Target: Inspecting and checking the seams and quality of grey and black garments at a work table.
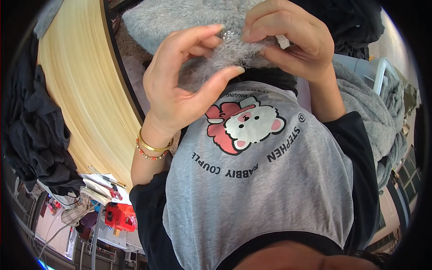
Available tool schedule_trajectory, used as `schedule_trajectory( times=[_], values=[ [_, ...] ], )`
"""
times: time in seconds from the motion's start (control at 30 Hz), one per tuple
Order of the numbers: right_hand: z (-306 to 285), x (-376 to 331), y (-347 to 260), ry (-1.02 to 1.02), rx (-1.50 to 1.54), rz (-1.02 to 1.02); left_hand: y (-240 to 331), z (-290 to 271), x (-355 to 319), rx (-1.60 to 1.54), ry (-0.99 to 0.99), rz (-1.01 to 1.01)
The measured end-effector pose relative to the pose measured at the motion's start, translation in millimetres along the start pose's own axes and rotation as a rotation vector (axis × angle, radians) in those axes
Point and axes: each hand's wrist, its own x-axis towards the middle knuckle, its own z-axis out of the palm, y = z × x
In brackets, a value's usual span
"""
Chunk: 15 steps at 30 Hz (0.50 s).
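Pale wooden desk (83,94) runs along the person's left, dark cloth (38,121) heaped at its outer side; the work itself is off the desk, raised in front of the body. Fluffy grey fabric (175,20) spreads beyond the hands, and a bunched part of it lies between them, which is where attention belongs. Left hand (173,87): wide, thumb and forefinger well apart around the near side of the bunch, other fingers curled behind; whether those press on the pile cannot be told. Right hand (299,40): narrow, thumb and fingers pinching the fabric. Judgement: the right pinch is the anchor and should stay firm but light, since long pile probably slips and mats under hard pressure. The left would do best to close on the cloth base rather than on loose hairs, drawing the spot gently flat so that the fibres part. A small white piece (283,42) shows beside the right fingers; its kind is unclear, best kept clear of the pinch. Smallest, a sparkling ornament (228,35) sits in the pile just beside the left forefinger tip; handle by its edges, avoiding sideways tugs that could snag hairs.
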Motion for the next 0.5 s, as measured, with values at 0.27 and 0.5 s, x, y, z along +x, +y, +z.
schedule_trajectory(
  times=[0.27,0.5],
  values=[
    [5.0,-1.1,1.8,-0.023,-0.059,-0.004,0.4,-4.3,4.0,0.257,-0.077,0.197],
    [13.5,3.6,-1.9,-0.016,-0.180,0.036,-13.2,-9.4,6.9,0.382,-0.017,0.352]
  ],
)
